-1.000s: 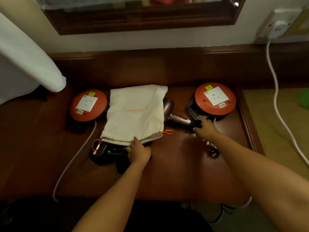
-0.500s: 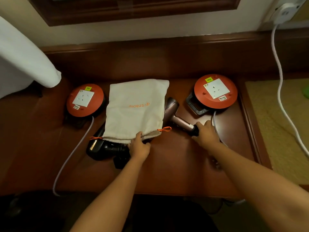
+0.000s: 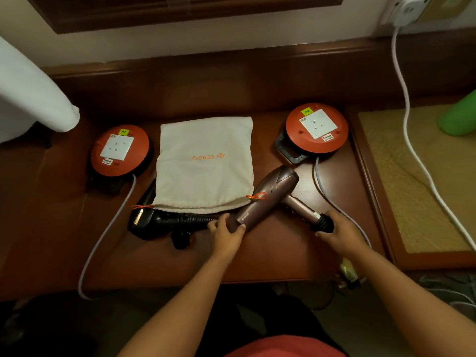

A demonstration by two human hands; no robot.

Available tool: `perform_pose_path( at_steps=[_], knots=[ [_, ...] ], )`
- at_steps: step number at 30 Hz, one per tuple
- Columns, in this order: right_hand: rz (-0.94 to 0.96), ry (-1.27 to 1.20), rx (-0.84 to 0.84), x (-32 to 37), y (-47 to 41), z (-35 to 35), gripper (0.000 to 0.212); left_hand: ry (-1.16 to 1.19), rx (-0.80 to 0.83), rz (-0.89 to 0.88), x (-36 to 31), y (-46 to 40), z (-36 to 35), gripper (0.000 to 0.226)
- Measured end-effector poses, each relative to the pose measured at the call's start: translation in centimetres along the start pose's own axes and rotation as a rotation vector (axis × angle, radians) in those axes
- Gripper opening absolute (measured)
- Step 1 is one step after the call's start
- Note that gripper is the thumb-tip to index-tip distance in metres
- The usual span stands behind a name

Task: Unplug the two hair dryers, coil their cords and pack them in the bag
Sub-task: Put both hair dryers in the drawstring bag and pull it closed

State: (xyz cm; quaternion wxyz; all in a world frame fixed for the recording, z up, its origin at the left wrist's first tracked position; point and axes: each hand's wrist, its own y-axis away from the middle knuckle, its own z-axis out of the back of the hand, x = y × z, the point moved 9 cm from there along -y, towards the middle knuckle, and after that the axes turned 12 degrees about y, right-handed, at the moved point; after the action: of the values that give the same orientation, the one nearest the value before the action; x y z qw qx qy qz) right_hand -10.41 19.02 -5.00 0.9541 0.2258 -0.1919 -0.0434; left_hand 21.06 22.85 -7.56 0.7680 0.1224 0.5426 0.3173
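A bronze hair dryer (image 3: 268, 199) lies across the desk in front of the cream drawstring bag (image 3: 206, 163). My left hand (image 3: 226, 234) grips the end of its barrel. My right hand (image 3: 337, 233) holds the black cord collar at the end of its handle. A black hair dryer (image 3: 164, 220) lies along the bag's open mouth, partly under the cloth, with its cord hidden. Neither orange cord reel, the left reel (image 3: 119, 150) or the right reel (image 3: 317, 128), has a plug in its socket.
The wooden desk (image 3: 270, 256) has a raised back ledge. Grey cables run from both reels over the front edge. A white cable (image 3: 401, 81) hangs from a wall plug at top right over a yellow mat (image 3: 412, 181). White cloth (image 3: 31, 94) hangs at left.
The bronze dryer has been pulled out from beside the bag and turned across its mouth. My left hand left the bag's edge and took the barrel. My right hand stayed on the handle end.
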Motion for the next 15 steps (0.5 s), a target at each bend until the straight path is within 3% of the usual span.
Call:
perform_pose_path(
  at_steps=[4,6,9,11,13,15],
  knots=[
    [-0.036,-0.079,0.04,-1.1,1.0,-0.4,0.038,0.013,0.059,-0.011,-0.2,-0.2,-0.9,0.039],
    [-0.081,-0.129,0.083,-1.7,1.2,-1.0,0.039,0.094,0.091,0.028,-0.1,-0.3,-1.4,0.042],
    [-0.138,-0.2,0.131,-2.2,1.6,-1.4,0.052,0.417,0.2,0.238,0.3,0.7,-3.0,0.042],
    [-0.16,-0.207,0.144,-2.2,1.8,-1.2,0.074,0.669,0.241,0.355,0.2,1.4,-4.0,0.042],
    [-0.165,-0.161,0.146,-1.9,2.0,-0.9,0.084,0.831,0.227,0.372,-0.7,1.6,-4.1,0.039],
    [-0.167,-0.102,0.143,-1.4,2.0,-0.5,0.086,0.912,0.193,0.351,-1.6,1.8,-3.8,0.023]
  ],
)
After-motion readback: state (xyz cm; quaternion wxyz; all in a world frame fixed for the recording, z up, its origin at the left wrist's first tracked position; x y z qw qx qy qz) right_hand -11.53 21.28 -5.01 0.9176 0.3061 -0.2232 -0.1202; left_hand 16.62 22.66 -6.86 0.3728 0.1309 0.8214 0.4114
